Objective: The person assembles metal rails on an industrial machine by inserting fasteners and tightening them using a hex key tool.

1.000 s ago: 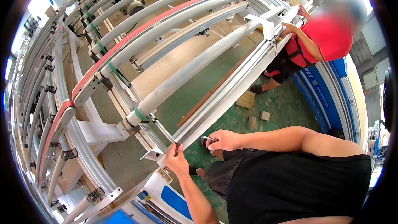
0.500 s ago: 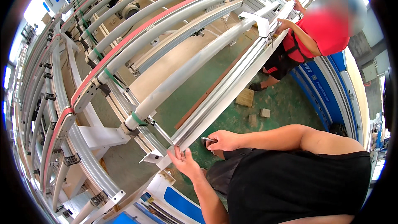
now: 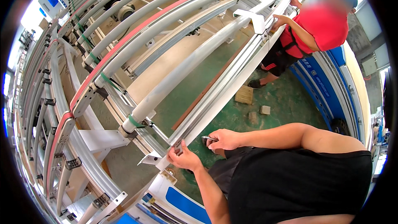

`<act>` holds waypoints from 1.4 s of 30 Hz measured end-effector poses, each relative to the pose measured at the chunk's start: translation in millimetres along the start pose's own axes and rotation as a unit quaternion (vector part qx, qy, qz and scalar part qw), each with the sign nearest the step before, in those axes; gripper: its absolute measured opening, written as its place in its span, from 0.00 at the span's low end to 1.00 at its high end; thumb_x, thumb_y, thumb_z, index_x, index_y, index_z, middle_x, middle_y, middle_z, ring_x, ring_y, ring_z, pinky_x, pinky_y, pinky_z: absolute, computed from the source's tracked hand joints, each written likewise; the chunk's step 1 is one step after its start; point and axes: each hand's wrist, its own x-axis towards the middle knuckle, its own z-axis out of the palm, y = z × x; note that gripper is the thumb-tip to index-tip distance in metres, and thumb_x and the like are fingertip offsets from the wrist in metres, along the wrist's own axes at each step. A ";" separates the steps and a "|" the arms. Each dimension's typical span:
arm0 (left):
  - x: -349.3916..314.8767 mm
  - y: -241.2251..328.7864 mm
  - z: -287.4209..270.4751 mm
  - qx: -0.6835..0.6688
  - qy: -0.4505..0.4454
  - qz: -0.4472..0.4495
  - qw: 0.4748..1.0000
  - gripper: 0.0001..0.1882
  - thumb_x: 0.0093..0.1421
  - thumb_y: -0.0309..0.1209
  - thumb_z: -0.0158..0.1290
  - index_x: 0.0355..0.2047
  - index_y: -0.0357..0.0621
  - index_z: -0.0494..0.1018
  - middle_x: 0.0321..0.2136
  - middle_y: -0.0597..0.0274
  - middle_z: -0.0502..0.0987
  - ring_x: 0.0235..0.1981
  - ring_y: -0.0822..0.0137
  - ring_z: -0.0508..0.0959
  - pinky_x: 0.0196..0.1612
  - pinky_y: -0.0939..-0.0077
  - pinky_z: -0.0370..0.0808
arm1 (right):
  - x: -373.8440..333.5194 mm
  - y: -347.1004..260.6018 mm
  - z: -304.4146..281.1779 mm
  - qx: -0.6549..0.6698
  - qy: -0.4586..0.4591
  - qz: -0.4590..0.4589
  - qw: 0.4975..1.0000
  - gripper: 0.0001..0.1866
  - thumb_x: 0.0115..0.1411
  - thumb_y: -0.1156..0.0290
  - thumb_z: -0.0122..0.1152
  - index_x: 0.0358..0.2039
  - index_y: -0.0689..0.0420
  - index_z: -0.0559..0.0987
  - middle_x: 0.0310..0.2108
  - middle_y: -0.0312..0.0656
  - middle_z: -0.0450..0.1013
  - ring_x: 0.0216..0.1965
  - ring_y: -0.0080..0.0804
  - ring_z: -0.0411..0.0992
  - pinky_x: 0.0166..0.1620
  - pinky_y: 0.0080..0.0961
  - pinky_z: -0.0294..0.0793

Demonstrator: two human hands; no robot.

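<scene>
Gripping small metal tool (image 3: 209, 138), right hand (image 3: 226, 139); left hand (image 3: 183, 158) at rail (image 3: 222, 89) end, fingers curled, grip unclear.

Long rail (image 3: 230, 82): silvery metal, smooth, glossy streaks; slim tool (image 3: 210, 138): shiny metal; roller (image 3: 182, 72): smooth, pale grey, low sheen; floor (image 3: 282, 118): green, worn, dusty-looking; block (image 3: 243, 95): rough, wood-like; black top (image 3: 298, 178): matt cloth; red shirt (image 3: 321, 27): cloth; blue panel (image 3: 188, 205): smooth, evenly coated

Silvery rail (image 3: 230, 76), green floor (image 3: 286, 103), pinkish-red belt (image 3: 120, 45), red shirt (image 3: 325, 29)
</scene>
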 end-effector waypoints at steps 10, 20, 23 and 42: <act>1.8 -6.7 -3.8 -0.018 -0.036 -0.012 0.999 0.24 0.51 0.33 0.66 0.41 0.32 0.69 0.44 0.52 0.67 0.35 0.61 0.73 0.34 0.70 0.74 | 2.3 10.0 -4.5 -0.001 0.014 -0.017 1.000 0.10 0.56 0.66 0.60 0.34 0.59 0.78 0.28 0.39 0.75 0.28 0.28 0.73 0.35 0.28 0.73; -14.1 -46.0 -44.3 -0.070 -0.087 -0.034 0.993 0.31 0.54 0.33 0.62 0.54 0.33 0.63 0.41 0.50 0.70 0.33 0.59 0.71 0.38 0.63 0.72 | -13.8 58.9 -44.6 -0.124 0.110 -0.047 0.985 0.12 0.55 0.61 0.61 0.34 0.57 0.79 0.30 0.45 0.77 0.33 0.39 0.76 0.38 0.34 0.74; -47.5 -53.2 -111.2 0.017 -0.211 -0.100 0.972 0.35 0.58 0.40 0.59 0.60 0.34 0.60 0.49 0.41 0.72 0.49 0.47 0.73 0.52 0.55 0.72 | -37.1 109.5 -69.3 -0.222 0.166 -0.057 0.959 0.15 0.51 0.60 0.57 0.28 0.60 0.78 0.27 0.52 0.75 0.31 0.52 0.73 0.36 0.42 0.72; -50.9 -13.1 -98.6 0.146 -0.481 0.176 0.846 0.40 0.48 0.37 0.63 0.59 0.36 0.61 0.52 0.41 0.68 0.54 0.43 0.66 0.58 0.52 0.63 | -225.1 362.7 64.4 0.505 0.044 0.239 0.828 0.22 0.59 0.74 0.58 0.55 0.47 0.72 0.28 0.26 0.73 0.19 0.16 0.63 0.21 0.18 0.60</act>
